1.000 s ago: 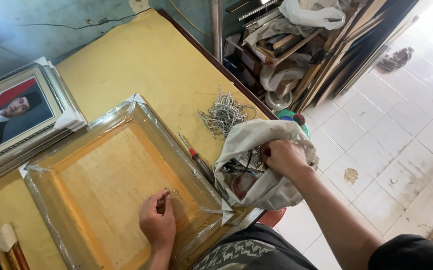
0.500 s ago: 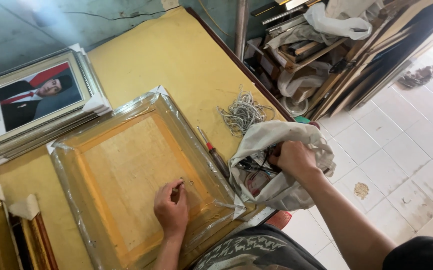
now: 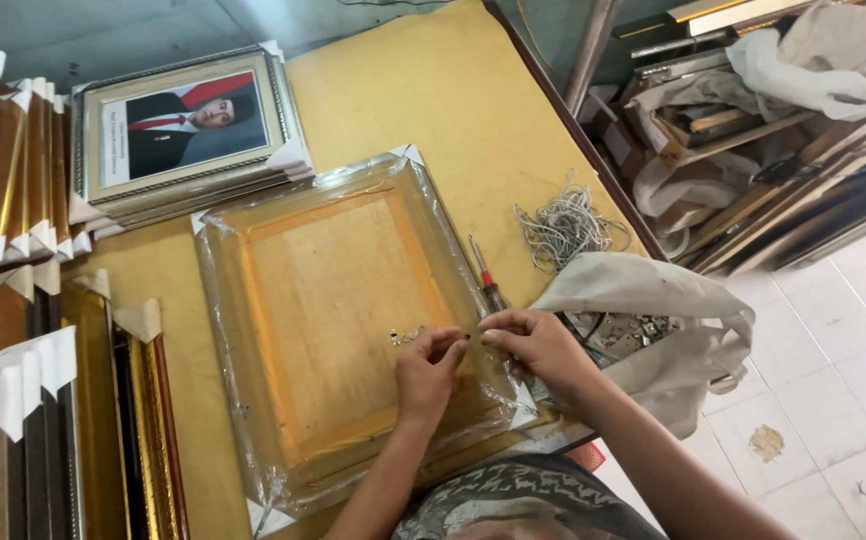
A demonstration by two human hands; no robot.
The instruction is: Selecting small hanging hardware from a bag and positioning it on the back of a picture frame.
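A picture frame (image 3: 333,300) wrapped in clear plastic lies back up on the yellow table (image 3: 423,90). My left hand (image 3: 429,372) and my right hand (image 3: 533,345) meet over its right side, fingertips pinched together on something too small to make out. A little pile of small metal fittings (image 3: 408,335) lies on the backing board just left of my fingers. A screwdriver (image 3: 485,275) with a red band rests along the frame's right edge.
A grey cloth bag (image 3: 673,330) with metal parts hangs off the table's right edge. A tangle of grey string (image 3: 563,225) lies beyond it. A framed portrait (image 3: 188,125) tops a stack at the back left. More frames (image 3: 43,400) stand at the left.
My right hand has left the cloth bag and come over to the frame beside my left hand. The small fittings now lie on the backing board. The camera has shifted right.
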